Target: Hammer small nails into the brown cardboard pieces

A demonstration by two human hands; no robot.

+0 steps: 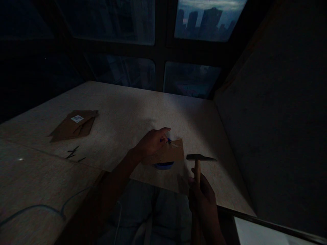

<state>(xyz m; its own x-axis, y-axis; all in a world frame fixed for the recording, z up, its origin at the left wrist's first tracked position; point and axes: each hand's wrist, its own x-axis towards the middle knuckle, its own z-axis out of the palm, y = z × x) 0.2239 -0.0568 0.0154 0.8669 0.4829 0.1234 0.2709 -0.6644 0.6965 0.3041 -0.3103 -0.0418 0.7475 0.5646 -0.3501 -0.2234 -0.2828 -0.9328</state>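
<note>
A hammer (pixel 197 170) with a wooden handle and dark metal head stands upright in my right hand (pixel 204 195), its fingers wrapped round the handle. My left hand (pixel 150 143) is over a piece of brown cardboard (pixel 173 151), one finger stretched out and the others bent together. At those fingertips a small dark nail (pixel 169 142) shows; in this dim light its contact with the cardboard is hard to make out. Beneath the cardboard is a blue object (pixel 165 166), mostly covered. The hammer head is just right of the cardboard, apart from it.
Several dark nails (pixel 73 152) lie on the pale table (pixel 120 112) at left. Behind them are stacked cardboard pieces (pixel 75 126) with a white label. A cable (pixel 38 207) runs along the lower left. Windows (pixel 191 76) border the far edge; a wall (pixel 276 119) rises at right.
</note>
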